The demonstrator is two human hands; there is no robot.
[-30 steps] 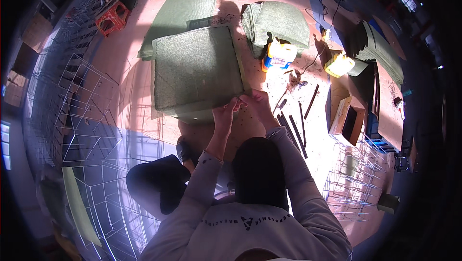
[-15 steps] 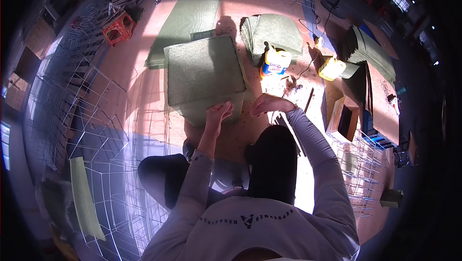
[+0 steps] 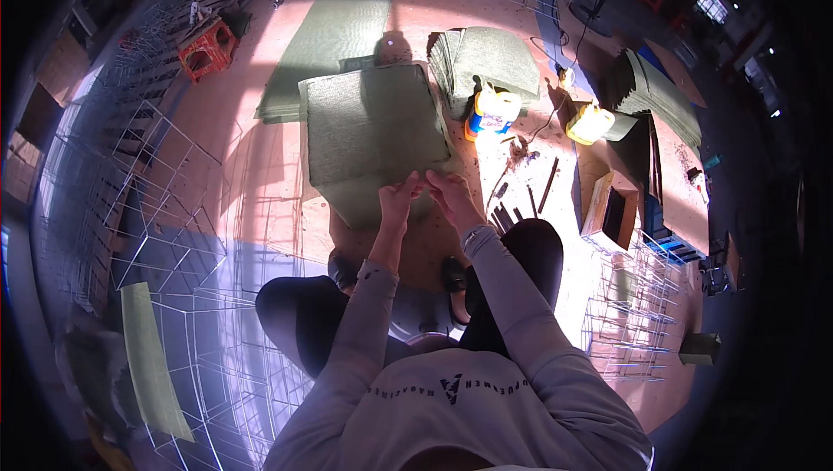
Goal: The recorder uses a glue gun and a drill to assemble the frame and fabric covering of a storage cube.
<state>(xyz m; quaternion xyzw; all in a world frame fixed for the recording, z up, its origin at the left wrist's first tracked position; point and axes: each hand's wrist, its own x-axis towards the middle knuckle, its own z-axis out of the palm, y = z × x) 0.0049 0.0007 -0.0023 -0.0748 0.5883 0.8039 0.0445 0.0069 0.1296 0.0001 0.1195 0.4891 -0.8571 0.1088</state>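
Observation:
A green woven-covered block or box (image 3: 369, 115) stands in front of me, its flat top edged with a dark seam. My left hand (image 3: 397, 198) is closed in a pinch just by its near edge. Close beside it, fingertips almost meeting, my right hand (image 3: 451, 197) is pinched too. Whatever is between the fingers, if anything, is too small to make out. Whether either hand touches the green cover, I cannot tell.
Stacked green sheets (image 3: 334, 37) lie beyond, with more folded green sheets (image 3: 490, 63) at right. Two yellow jugs, one blue-labelled (image 3: 495, 112), stand there. Wire frames (image 3: 200, 332) crowd the left; a wooden box (image 3: 612, 213) and dark strips (image 3: 548, 184) lie right. A red stool (image 3: 208, 48) is far left.
My right hand has come left and in, from apart to right beside my left hand. My left hand has shifted slightly. My right knee has swung outward.

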